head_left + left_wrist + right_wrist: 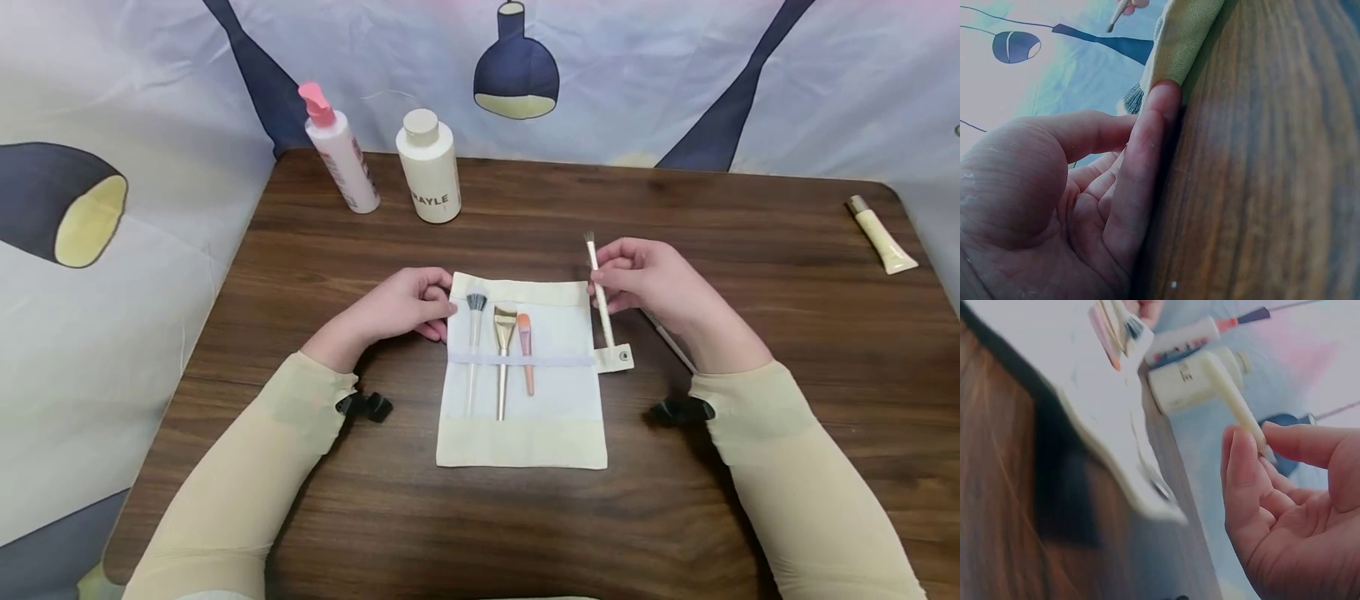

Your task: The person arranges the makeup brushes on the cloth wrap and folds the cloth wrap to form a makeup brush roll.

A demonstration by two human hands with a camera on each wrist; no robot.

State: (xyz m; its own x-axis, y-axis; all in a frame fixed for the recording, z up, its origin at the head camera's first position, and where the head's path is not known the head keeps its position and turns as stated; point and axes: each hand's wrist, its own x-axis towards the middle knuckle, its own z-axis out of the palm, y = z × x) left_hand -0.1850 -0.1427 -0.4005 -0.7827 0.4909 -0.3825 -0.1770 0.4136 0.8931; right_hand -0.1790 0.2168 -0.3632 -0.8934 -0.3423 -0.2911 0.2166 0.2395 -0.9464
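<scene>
A cream-and-white cloth brush roll (521, 442) lies unrolled on the wooden table. Its pale band crosses three makeup brushes: a dark-bristled one with a clear handle (474, 342), a flat gold one (502, 379) and a small pink one (528, 367). My left hand (412, 304) pinches the roll's upper left edge, thumb above and fingers beneath in the left wrist view. Beyond the right edge, my right hand (648, 275) holds a pale-handled makeup brush (603, 312) between thumb and fingers, bristles pointing away. The brush's lower end is by the snap tab (615, 358).
A thin silvery stick (671, 343) lies partly hidden under my right wrist. At the back left stand a pink pump bottle (345, 162) and a white bottle (430, 171). A cream tube (883, 240) lies far right. Printed fabric (600, 83) hangs behind the table.
</scene>
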